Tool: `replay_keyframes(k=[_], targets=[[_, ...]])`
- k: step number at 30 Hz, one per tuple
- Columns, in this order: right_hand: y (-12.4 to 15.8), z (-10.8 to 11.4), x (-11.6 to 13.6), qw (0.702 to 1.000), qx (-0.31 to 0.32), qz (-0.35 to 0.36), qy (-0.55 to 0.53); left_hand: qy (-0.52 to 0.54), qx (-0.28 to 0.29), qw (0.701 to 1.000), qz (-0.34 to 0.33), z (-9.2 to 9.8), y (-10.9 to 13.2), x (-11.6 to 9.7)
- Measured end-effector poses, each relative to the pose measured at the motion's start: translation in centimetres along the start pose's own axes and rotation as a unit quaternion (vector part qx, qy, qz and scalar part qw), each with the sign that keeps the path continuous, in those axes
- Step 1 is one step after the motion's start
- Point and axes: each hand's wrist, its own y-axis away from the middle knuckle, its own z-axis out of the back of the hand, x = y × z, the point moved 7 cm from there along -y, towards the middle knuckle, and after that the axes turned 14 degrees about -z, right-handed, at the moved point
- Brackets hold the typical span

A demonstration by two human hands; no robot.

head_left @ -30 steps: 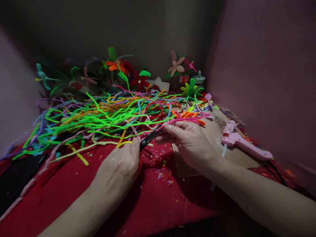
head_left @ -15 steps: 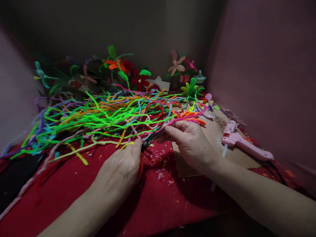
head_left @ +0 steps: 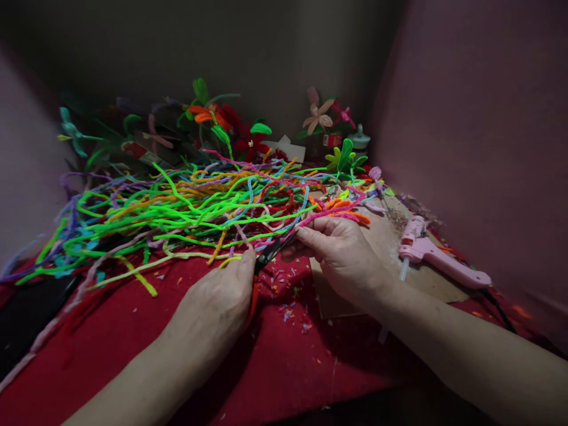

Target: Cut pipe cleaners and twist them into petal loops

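My left hand point(head_left: 224, 290) is closed round the handles of a pair of scissors point(head_left: 271, 251); their dark blades point up and right, and a bit of red handle shows below the fist. The blade tips reach the fingertips of my right hand point(head_left: 335, 251). Between its thumb and forefinger my right hand pinches a bright pink pipe cleaner point(head_left: 339, 211), which loops out above the knuckles. Whether the blades are touching the pipe cleaner I cannot make out. Just beyond both hands lies a tangled heap of pipe cleaners point(head_left: 190, 207), mostly green, with orange, blue and purple ones.
A pink glue gun point(head_left: 437, 254) rests on a cardboard sheet point(head_left: 331, 299) at the right. Small coloured clippings point(head_left: 290, 307) lie on the red cloth point(head_left: 284, 367). Along the back wall stand several pipe cleaner flowers point(head_left: 251, 142) and a lidded jar point(head_left: 359, 139).
The pink pipe cleaner's loop has drawn in slightly to the left and changed shape. Both hands have stayed nearly in place, still holding the scissors and the pipe cleaner.
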Motion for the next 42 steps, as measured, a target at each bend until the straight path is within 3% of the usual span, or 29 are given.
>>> replay_keyframes(k=[8,13,15,18,20,23,25,27,32,38,42], targets=[[-0.1,-0.1,-0.1,1.0,0.01,-0.005,-0.024,-0.017,0.02,1.0,-0.016,-0.1,-0.1,-0.2],[0.1,0.1,-0.1,1.0,-0.007,0.007,0.004,-0.047,-0.003,0.998,-0.029,0.2,0.1,-0.4],[0.1,0.2,0.0,1.0,-0.016,0.011,0.004,-0.029,-0.023,0.999,-0.006,0.6,0.2,0.0],[0.0,0.3,0.1,1.0,-0.012,0.006,-0.028,0.046,-0.061,0.992,0.1,1.7,0.4,1.5],[0.0,0.1,0.1,0.999,0.004,-0.006,-0.054,0.154,-0.131,0.964,0.172,2.7,0.5,2.5],[0.1,-0.6,-0.3,0.997,0.042,-0.029,-0.065,0.393,-0.233,0.862,0.217,3.3,0.4,3.0],[0.2,-1.1,-0.7,0.994,0.072,-0.04,-0.069,0.502,-0.244,0.798,0.225,3.0,0.0,2.7],[0.3,-1.5,-1.2,0.992,0.092,-0.045,-0.076,0.557,-0.225,0.766,0.229,2.6,-0.4,2.2],[0.2,-1.7,-2.3,0.989,0.097,-0.075,-0.083,0.592,-0.221,0.734,0.248,2.3,-0.5,1.5],[0.2,-1.7,-2.5,0.988,0.093,-0.081,-0.09,0.616,-0.184,0.722,0.255,2.0,-0.6,1.1],[0.4,-1.7,-2.6,0.992,0.096,-0.069,-0.038,0.62,-0.183,0.72,0.254,2.0,-0.6,1.0]])
